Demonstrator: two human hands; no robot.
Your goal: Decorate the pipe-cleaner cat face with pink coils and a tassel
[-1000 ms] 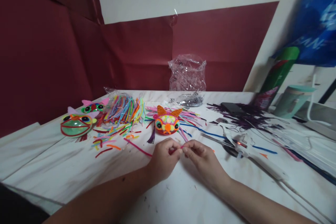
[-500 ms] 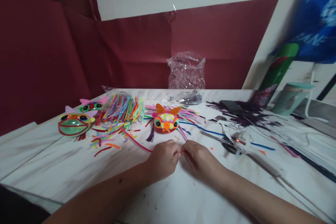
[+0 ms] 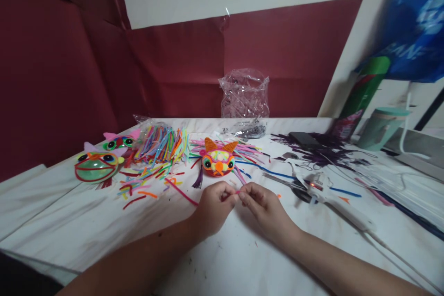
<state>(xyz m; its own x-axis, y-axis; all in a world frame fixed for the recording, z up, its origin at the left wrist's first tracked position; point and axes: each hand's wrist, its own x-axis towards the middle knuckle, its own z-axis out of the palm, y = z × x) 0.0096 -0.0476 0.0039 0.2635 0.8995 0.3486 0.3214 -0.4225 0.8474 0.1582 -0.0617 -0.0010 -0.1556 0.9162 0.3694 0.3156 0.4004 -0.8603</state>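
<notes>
My left hand and my right hand meet above the table, fingertips pinched close together. Both grip a pink pipe cleaner; its long end sticks out to the left past my left hand, and a short bit shows between the fingertips. Just beyond my hands sits a decorated animal head with orange ears, big eyes and an orange nose. A purple tassel lies at its left side. Lilac pipe cleaners lie between it and my right hand.
Two more decorated heads, one with a green mouth, stand at the left. Bagged pipe cleaners and loose cut pieces lie beside them. Scissors and a corded glue gun rest at the right, near a phone and a green mug.
My fingertips have shifted slightly, and a pink bit of pipe cleaner now shows between them. The pipe cleaner's free end has moved a little right. The view has turned slightly.
</notes>
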